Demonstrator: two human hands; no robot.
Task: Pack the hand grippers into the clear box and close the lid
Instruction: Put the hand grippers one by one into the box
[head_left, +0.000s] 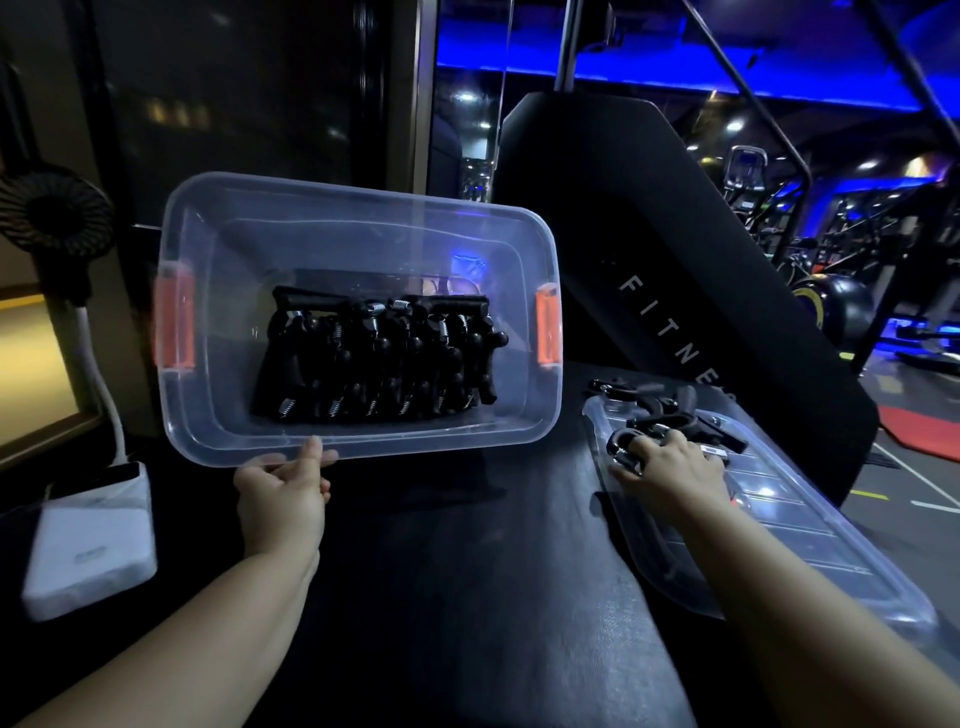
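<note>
Above the dark matte table (467, 571), a clear rectangular plastic box (363, 213) with orange latches tips toward the camera, beside its ribbed clear lid (810, 545). Black, steel-sprung hand grippers (379, 358) fill the box. The outstretched left hand (283, 499) pinches its near rim; the right hand (670, 467) curls round a loose gripper (623, 441) on the lid.

My left hand (283, 499) hides its fingers under the clear box (441, 441) rim. My right hand (670, 473) covers loose hand grippers (670, 421) on the lid (810, 540); its grasp is unclear. The packed grippers (379, 358) blur together.
</note>
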